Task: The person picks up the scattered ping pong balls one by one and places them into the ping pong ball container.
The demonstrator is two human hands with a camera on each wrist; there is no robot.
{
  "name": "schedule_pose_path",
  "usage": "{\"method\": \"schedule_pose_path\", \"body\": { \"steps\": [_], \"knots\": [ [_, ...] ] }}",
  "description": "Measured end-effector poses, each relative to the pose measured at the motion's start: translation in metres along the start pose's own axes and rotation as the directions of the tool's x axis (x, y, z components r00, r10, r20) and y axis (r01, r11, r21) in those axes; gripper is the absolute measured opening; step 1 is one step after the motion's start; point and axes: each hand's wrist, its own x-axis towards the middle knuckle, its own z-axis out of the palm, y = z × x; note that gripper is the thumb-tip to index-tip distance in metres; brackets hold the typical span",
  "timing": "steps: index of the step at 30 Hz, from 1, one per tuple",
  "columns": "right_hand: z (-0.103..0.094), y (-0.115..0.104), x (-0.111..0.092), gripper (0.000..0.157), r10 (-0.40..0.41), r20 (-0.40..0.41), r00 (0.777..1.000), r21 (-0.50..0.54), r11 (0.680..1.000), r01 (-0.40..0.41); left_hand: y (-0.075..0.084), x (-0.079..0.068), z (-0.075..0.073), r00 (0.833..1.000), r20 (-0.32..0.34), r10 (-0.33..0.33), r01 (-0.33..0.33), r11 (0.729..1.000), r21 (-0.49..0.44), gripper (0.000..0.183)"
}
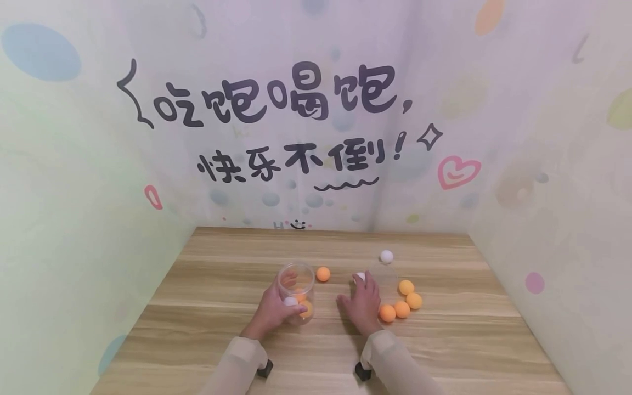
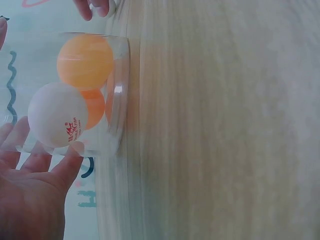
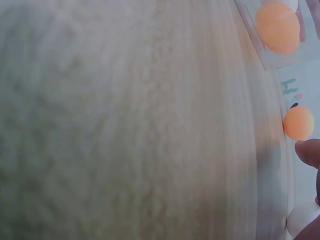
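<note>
A clear plastic jar (image 1: 297,280) stands upright on the table, gripped by my left hand (image 1: 271,308) with the thumb on the near side and fingers around the far side. Inside it lie a white table tennis ball (image 2: 57,115) with red print and orange balls (image 2: 85,61). My right hand (image 1: 362,304) reaches over another white ball (image 1: 360,277), fingertips right at it and thumb spread apart from it. Between the two hands rests a loose orange ball (image 1: 323,274), also seen in the right wrist view near the thumb.
Just right of my right hand, a clear round lid (image 1: 384,277) lies on the wooden table (image 1: 207,285). Several orange balls (image 1: 402,309) curve around its right and near sides. Behind it sits a white ball (image 1: 387,256). Printed walls enclose the table at the back and sides.
</note>
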Motion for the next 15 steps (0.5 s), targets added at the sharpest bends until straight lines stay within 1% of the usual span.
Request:
{"method": "schedule_pose_path", "body": {
  "steps": [4, 7, 10, 11, 15],
  "knots": [
    [-0.002, -0.002, 0.000, 0.066, 0.022, 0.017, 1.000, 0.025, 0.999, -0.023, 0.001, 0.000, 0.000, 1.000, 0.003, 0.017, -0.017, 1.000, -0.002, 0.089],
    [-0.003, -0.002, 0.000, 0.065, 0.024, 0.023, 0.999, 0.025, 0.999, -0.025, 0.002, -0.001, 0.000, 1.000, 0.002, 0.022, -0.022, 1.000, -0.010, 0.089],
    [-0.004, -0.002, 0.000, 0.064, 0.020, 0.028, 0.999, 0.023, 1.000, -0.021, 0.005, -0.002, 0.000, 1.000, 0.000, 0.008, -0.008, 1.000, -0.019, 0.089],
    [-0.004, -0.001, 0.000, 0.064, 0.018, 0.028, 0.999, 0.023, 1.000, -0.019, 0.007, -0.002, 0.000, 1.000, 0.000, 0.009, -0.009, 1.000, -0.025, 0.089],
    [-0.005, -0.001, -0.001, 0.062, 0.004, 0.021, 1.000, 0.015, 1.000, -0.004, 0.024, -0.007, -0.003, 1.000, 0.015, 0.022, -0.021, 0.999, -0.038, 0.087]
  ]
}}
